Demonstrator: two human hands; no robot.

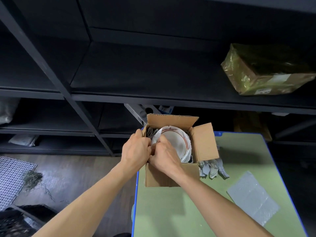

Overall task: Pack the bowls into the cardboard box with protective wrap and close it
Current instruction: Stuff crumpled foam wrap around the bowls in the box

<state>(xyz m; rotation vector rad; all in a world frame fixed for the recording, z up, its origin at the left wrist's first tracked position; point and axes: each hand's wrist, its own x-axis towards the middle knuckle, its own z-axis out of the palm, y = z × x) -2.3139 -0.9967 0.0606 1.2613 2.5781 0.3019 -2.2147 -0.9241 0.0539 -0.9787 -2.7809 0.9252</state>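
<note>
An open cardboard box (203, 142) stands at the far left corner of the green table, its flaps up. Inside it lies a white bowl with a reddish rim (176, 142), wrapped in thin white wrap (156, 136). Grey crumpled paper (151, 131) fills the box's far left corner. My left hand (136, 151) and my right hand (165, 158) are together at the box's left side, fingers curled into the wrap beside the bowl. What the fingertips hold is partly hidden.
The green table (196, 211) has a blue edge. A sheet of bubble wrap (254, 197) lies on it at right, and crumpled grey paper (213, 168) beside the box. Dark shelving (119, 98) rises behind, with a taped parcel (263, 71) on it.
</note>
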